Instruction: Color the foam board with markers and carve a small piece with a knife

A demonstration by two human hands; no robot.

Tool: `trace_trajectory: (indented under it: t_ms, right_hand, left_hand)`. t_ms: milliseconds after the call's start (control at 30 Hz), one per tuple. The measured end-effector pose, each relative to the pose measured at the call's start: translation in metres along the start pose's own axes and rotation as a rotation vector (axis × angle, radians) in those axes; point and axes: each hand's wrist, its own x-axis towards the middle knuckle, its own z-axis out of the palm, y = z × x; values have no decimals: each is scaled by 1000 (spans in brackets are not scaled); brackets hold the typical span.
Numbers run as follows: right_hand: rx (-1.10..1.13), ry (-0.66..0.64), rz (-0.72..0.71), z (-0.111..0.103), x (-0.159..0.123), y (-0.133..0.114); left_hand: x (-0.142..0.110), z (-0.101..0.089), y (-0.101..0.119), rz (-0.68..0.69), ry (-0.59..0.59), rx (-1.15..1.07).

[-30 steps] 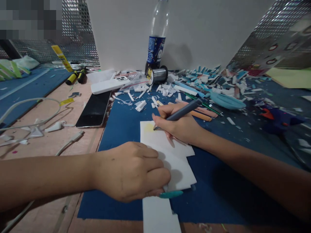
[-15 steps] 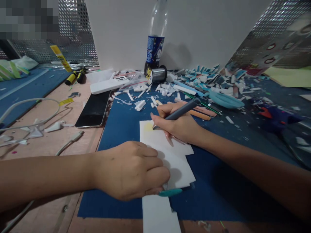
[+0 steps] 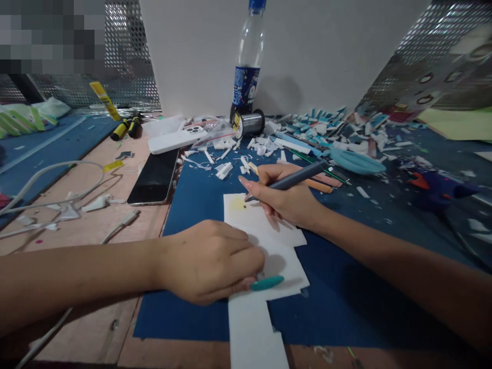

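A white cut-out with stepped edges [image 3: 286,279] lies on the blue mat, with a pale yellow patch and a small dark dot near its far end. My right hand [image 3: 292,200] grips a dark grey pen [image 3: 294,178], its tip just above the dot and apparently clear of the surface. The fingers of my left hand [image 3: 215,261] are curled down onto the cut-out. A slim teal pointed piece [image 3: 268,283] sticks out at its thumb; whether it is a nail or a held object, I cannot tell.
A phone [image 3: 151,177] and a white cable [image 3: 121,225] lie left. Behind are a plastic bottle [image 3: 246,84], a wire spool [image 3: 251,123] and heaped scraps [image 3: 326,128]. Blue-handled scissors [image 3: 357,160] and a dark blue glue gun [image 3: 442,187] lie right.
The pen tip has lifted slightly off the cut-out, and a dark dot now shows on the yellow patch. My left hand stays on the cut-out. The camera view has shifted slightly.
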Motion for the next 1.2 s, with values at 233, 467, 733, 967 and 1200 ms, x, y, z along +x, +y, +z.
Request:
trace_trajectory:
  t_ms: [233, 467, 733, 967, 1200]
  right_hand:
    - [348, 115, 28, -5, -2, -3]
    - [614, 173, 78, -9, -4, -17]
    - [574, 145, 47, -4, -8, -16]
    - [508, 33, 77, 3, -16, -18]
    - [722, -310, 83, 15, -37, -37]
  left_hand:
    - [-2, 5, -2, -435, 150, 167]
    - [1, 5, -2, -674, 121, 174]
    - [3, 1, 3, -690, 130, 175]
    - [-1, 2, 2, -614, 141, 166]
    - [-13, 7, 0, -398, 567, 136]
